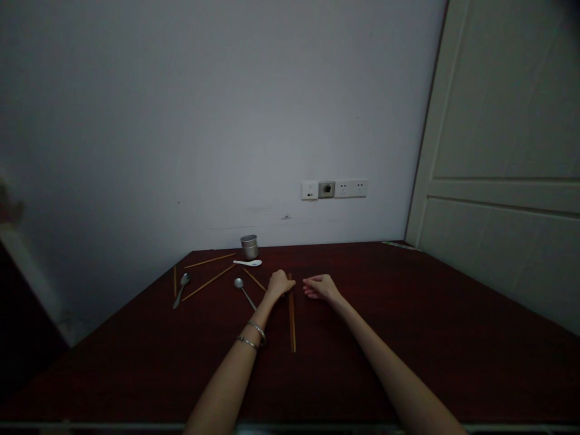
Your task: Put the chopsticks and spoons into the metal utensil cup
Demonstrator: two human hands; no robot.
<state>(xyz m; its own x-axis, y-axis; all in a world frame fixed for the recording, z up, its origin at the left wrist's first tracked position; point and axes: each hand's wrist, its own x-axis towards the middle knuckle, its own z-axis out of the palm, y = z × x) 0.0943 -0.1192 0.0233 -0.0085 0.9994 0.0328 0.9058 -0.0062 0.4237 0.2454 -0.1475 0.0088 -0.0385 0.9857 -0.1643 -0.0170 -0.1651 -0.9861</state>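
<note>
Ahead of the person on the dark red table (pixel 408 332), in the head view, two chopsticks (pixel 292 326) lay side by side, their long axis running away from the body. Their far ends were at the left hand (pixel 278 284), whose thumb reached over them; whether it pinched them, I could not tell. The right hand (pixel 323 287) was farther off, apart from them on their right, loosely curled, nothing visible in it

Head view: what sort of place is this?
Probably an ordinary indoor room, perhaps in a home: a dark red table stands by a plain wall with sockets, and what looks like a panelled door is at right.
</note>
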